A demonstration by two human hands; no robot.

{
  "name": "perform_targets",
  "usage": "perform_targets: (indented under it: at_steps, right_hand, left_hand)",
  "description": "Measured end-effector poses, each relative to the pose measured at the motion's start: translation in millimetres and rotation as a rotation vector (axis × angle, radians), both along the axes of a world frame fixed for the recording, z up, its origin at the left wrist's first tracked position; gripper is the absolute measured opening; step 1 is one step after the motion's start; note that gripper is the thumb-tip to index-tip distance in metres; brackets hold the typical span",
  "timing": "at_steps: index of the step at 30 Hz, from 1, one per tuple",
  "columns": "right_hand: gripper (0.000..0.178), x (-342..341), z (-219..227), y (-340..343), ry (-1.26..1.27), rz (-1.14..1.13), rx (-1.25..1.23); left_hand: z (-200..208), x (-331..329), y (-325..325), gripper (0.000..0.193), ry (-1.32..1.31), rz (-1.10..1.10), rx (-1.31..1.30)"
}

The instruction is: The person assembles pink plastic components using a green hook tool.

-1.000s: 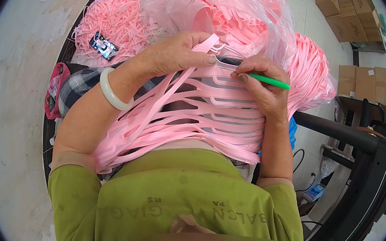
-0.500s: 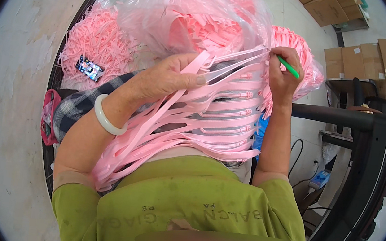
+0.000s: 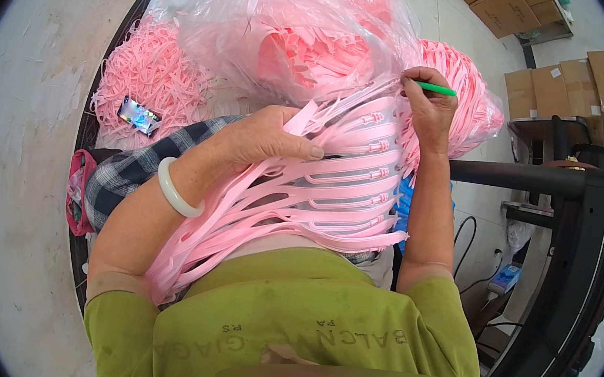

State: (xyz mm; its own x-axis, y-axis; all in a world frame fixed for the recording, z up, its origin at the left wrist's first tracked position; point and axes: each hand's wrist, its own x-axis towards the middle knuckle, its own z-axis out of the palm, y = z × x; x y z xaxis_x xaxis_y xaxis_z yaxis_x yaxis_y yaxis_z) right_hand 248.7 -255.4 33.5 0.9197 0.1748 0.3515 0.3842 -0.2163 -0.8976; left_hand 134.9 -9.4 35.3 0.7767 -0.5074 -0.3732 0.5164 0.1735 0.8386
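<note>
A sheet of soft pink straps, with small raised buckle-like shapes near their right ends, lies across my lap. My left hand is closed around a bunch of strap ends at the sheet's upper left, thumb pointing right. Beyond the upper right corner, my right hand pinches a slim tool with a green handle. The tool's working tip is too small to make out. Thin pale strands stretch between the two hands, close to the right fingertips.
A clear plastic bag of pink pieces stands ahead. Left of it, a phone rests on a tangle of pink strips. More pink straps are heaped at right. Cardboard boxes and a black metal frame stand farther right.
My right hand has moved slightly left and up, and the green handle now lies nearly level. My left hand has dropped a little, and the strands between the hands have shifted.
</note>
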Motion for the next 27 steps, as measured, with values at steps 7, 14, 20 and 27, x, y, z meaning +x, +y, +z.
perform_targets:
  at_steps: [7,14,20,27]
  right_hand:
    - [0.008,9.4,-14.8,-6.3,-0.045,-0.022,-0.132]
    - [0.007,9.3,-0.7,-15.4,0.287,0.131,-0.005]
    - [0.007,19.9,11.2,-38.6,0.363,0.150,0.171]
    - [0.006,-35.8,35.9,3.6,0.112,0.218,0.346]
  left_hand:
    - [7.1,3.3,6.4,0.049,0.044,-0.107,-0.061]
    - [-6.0,4.1,15.4,0.044,-0.240,0.012,0.333]
    - [-15.9,5.8,19.9,0.026,-0.124,0.074,0.119]
    - [-16.4,4.1,18.4,0.027,-0.040,0.134,-0.038]
